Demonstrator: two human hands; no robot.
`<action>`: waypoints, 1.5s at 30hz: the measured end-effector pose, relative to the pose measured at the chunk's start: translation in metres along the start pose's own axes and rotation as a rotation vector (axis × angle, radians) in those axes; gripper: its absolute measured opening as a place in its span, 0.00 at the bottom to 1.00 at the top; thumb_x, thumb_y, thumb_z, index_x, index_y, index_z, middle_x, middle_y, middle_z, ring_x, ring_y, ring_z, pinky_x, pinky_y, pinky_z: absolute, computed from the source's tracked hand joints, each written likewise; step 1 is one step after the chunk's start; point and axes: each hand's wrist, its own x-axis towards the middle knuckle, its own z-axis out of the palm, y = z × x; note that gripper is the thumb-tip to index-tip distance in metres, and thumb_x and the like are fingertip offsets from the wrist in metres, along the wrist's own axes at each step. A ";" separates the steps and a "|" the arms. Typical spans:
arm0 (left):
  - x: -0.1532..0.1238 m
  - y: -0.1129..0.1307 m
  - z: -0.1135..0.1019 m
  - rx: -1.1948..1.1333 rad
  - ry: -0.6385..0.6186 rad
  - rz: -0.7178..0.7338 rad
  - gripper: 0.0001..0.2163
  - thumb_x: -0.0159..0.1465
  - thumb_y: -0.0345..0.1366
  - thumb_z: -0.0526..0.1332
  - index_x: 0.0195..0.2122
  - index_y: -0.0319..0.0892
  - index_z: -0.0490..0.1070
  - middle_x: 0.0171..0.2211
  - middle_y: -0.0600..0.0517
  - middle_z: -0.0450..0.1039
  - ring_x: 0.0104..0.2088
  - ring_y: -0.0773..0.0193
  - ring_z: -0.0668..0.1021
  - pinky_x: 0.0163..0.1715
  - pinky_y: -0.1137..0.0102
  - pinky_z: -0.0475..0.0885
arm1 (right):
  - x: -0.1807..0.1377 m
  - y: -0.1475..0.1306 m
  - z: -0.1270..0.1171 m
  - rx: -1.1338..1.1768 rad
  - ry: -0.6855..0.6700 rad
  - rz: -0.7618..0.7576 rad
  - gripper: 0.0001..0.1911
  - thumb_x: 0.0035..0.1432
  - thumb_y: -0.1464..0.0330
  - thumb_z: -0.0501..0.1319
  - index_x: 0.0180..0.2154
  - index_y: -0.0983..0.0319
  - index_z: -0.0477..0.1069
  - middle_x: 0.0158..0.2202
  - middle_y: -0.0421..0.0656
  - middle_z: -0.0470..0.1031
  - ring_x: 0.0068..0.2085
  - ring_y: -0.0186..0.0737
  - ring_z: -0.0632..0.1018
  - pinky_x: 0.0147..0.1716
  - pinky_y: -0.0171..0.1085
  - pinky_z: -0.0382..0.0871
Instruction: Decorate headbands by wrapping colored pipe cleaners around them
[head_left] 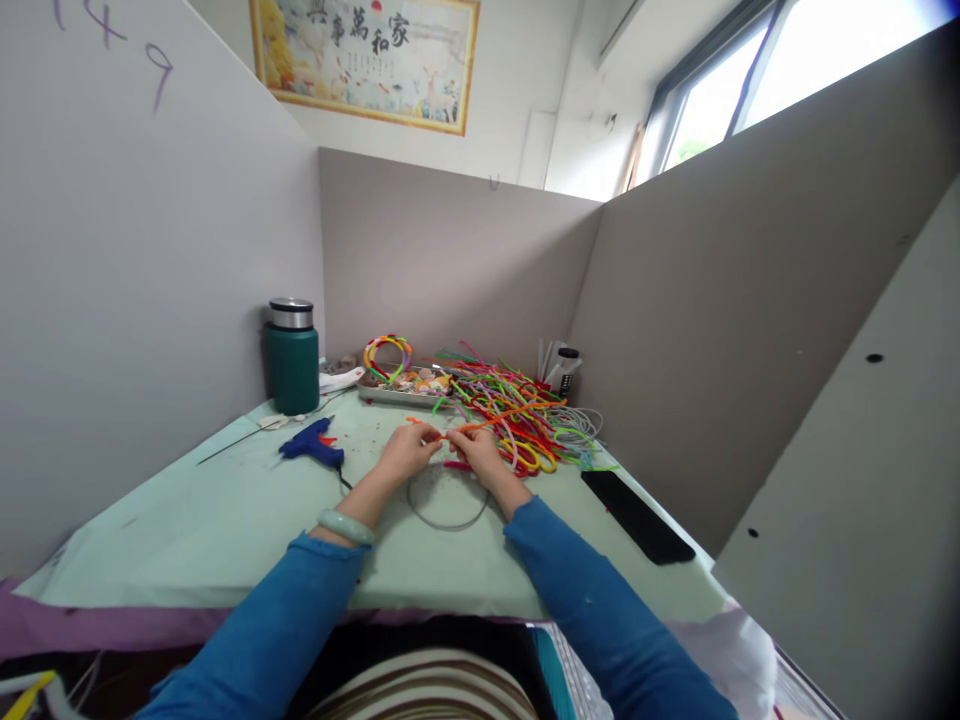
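My left hand (409,450) and my right hand (478,450) meet above the middle of the table, both with fingers pinched on an orange pipe cleaner (517,410). Its long end runs up to the right over the pile, and a short orange bit shows past my left fingers. Just below my hands is a thin grey wire ring (448,527); its upper part is hidden, so whether my fingers also grip it I cannot tell. A short magenta piece (456,465) shows under my right hand.
A heap of coloured pipe cleaners (517,440) lies behind my right hand, near grey wire coils (585,425). At the back stands a metal tray (397,395) with a colourful wrapped ring (388,358). Leftward are a blue glue gun (313,443) and green bottle (292,365); rightward, a black phone (637,515).
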 end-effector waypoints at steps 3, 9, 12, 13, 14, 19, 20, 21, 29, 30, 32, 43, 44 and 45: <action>-0.003 0.003 -0.001 0.073 -0.021 0.041 0.11 0.58 0.38 0.55 0.28 0.40 0.75 0.19 0.52 0.72 0.23 0.67 0.73 0.27 0.74 0.64 | -0.001 -0.003 0.002 -0.030 -0.006 0.002 0.17 0.50 0.58 0.60 0.20 0.64 0.68 0.13 0.35 0.60 0.15 0.28 0.59 0.16 0.31 0.50; -0.005 0.009 -0.003 -0.042 -0.114 -0.010 0.10 0.56 0.38 0.56 0.23 0.39 0.72 0.17 0.54 0.69 0.17 0.69 0.69 0.21 0.74 0.61 | -0.005 -0.008 0.003 0.026 0.003 0.009 0.17 0.49 0.58 0.61 0.19 0.63 0.66 0.13 0.35 0.61 0.15 0.27 0.59 0.15 0.30 0.50; -0.007 0.014 -0.005 -0.245 -0.227 -0.005 0.09 0.55 0.38 0.57 0.24 0.38 0.69 0.17 0.55 0.69 0.14 0.72 0.66 0.17 0.75 0.59 | -0.005 -0.008 0.003 0.138 -0.034 0.012 0.17 0.48 0.57 0.62 0.20 0.63 0.65 0.15 0.35 0.62 0.15 0.27 0.59 0.16 0.30 0.50; -0.007 0.015 -0.005 -0.292 -0.244 -0.002 0.09 0.54 0.39 0.57 0.24 0.38 0.69 0.17 0.55 0.68 0.14 0.73 0.65 0.16 0.76 0.59 | -0.005 -0.008 0.003 0.166 -0.048 0.007 0.17 0.48 0.57 0.62 0.20 0.63 0.64 0.15 0.35 0.63 0.16 0.27 0.59 0.16 0.30 0.50; -0.007 0.016 -0.005 -0.321 -0.246 -0.007 0.09 0.54 0.39 0.57 0.24 0.38 0.68 0.17 0.55 0.69 0.13 0.73 0.64 0.15 0.76 0.58 | -0.005 -0.008 0.003 0.186 -0.056 0.002 0.17 0.48 0.57 0.62 0.20 0.63 0.64 0.16 0.36 0.63 0.16 0.27 0.60 0.16 0.30 0.50; -0.006 0.011 -0.002 -0.287 -0.241 -0.074 0.08 0.53 0.39 0.58 0.25 0.38 0.67 0.19 0.54 0.70 0.12 0.74 0.63 0.14 0.76 0.56 | -0.003 -0.009 0.000 0.285 -0.014 0.006 0.17 0.47 0.55 0.62 0.24 0.63 0.64 0.19 0.36 0.66 0.16 0.26 0.61 0.15 0.30 0.50; -0.005 0.011 -0.001 -0.280 -0.246 -0.085 0.08 0.53 0.39 0.58 0.26 0.38 0.67 0.19 0.54 0.70 0.12 0.74 0.63 0.13 0.76 0.56 | -0.002 -0.010 -0.001 0.302 0.008 0.010 0.18 0.47 0.55 0.62 0.25 0.62 0.64 0.19 0.36 0.66 0.16 0.26 0.61 0.15 0.30 0.50; -0.005 0.011 -0.002 -0.282 -0.250 -0.096 0.08 0.53 0.39 0.58 0.27 0.38 0.68 0.18 0.55 0.70 0.12 0.74 0.63 0.13 0.76 0.56 | -0.002 -0.010 -0.002 0.308 0.027 0.012 0.18 0.46 0.54 0.62 0.25 0.62 0.64 0.19 0.36 0.67 0.16 0.26 0.61 0.15 0.30 0.50; -0.012 0.023 -0.014 -0.483 -0.367 -0.086 0.10 0.51 0.35 0.58 0.33 0.35 0.71 0.16 0.55 0.68 0.12 0.75 0.60 0.15 0.76 0.54 | 0.000 -0.009 -0.001 0.286 0.048 0.027 0.18 0.46 0.54 0.62 0.23 0.63 0.65 0.17 0.37 0.65 0.15 0.26 0.60 0.14 0.31 0.48; -0.012 0.023 -0.015 -0.452 -0.348 -0.105 0.10 0.51 0.34 0.57 0.33 0.35 0.72 0.15 0.55 0.68 0.12 0.75 0.60 0.15 0.76 0.53 | 0.000 -0.009 -0.002 0.299 0.055 0.044 0.18 0.46 0.54 0.62 0.23 0.63 0.65 0.18 0.37 0.66 0.15 0.26 0.60 0.14 0.30 0.48; -0.010 0.021 -0.014 -0.342 -0.295 -0.137 0.11 0.51 0.32 0.56 0.33 0.34 0.73 0.14 0.55 0.67 0.12 0.74 0.60 0.15 0.76 0.54 | 0.001 -0.010 -0.005 0.328 0.083 0.068 0.18 0.45 0.54 0.63 0.24 0.63 0.65 0.19 0.37 0.66 0.15 0.26 0.60 0.13 0.30 0.48; 0.000 -0.003 -0.008 0.195 0.025 -0.062 0.12 0.53 0.35 0.61 0.38 0.41 0.77 0.40 0.44 0.76 0.41 0.56 0.75 0.40 0.68 0.66 | 0.004 -0.007 -0.009 0.343 0.167 0.021 0.18 0.45 0.55 0.63 0.23 0.62 0.62 0.21 0.37 0.68 0.16 0.25 0.60 0.14 0.30 0.49; -0.001 -0.003 -0.007 0.198 0.037 -0.052 0.13 0.53 0.36 0.62 0.39 0.42 0.77 0.43 0.44 0.76 0.44 0.54 0.75 0.42 0.67 0.65 | 0.004 -0.006 -0.009 0.330 0.159 0.026 0.18 0.45 0.55 0.63 0.23 0.62 0.62 0.21 0.37 0.69 0.16 0.26 0.61 0.14 0.30 0.49; -0.001 -0.003 -0.007 0.197 0.049 -0.047 0.14 0.53 0.37 0.63 0.41 0.42 0.76 0.44 0.44 0.75 0.45 0.54 0.74 0.43 0.67 0.65 | 0.004 -0.006 -0.008 0.315 0.149 0.030 0.18 0.45 0.54 0.62 0.24 0.62 0.62 0.22 0.38 0.69 0.16 0.26 0.61 0.14 0.30 0.49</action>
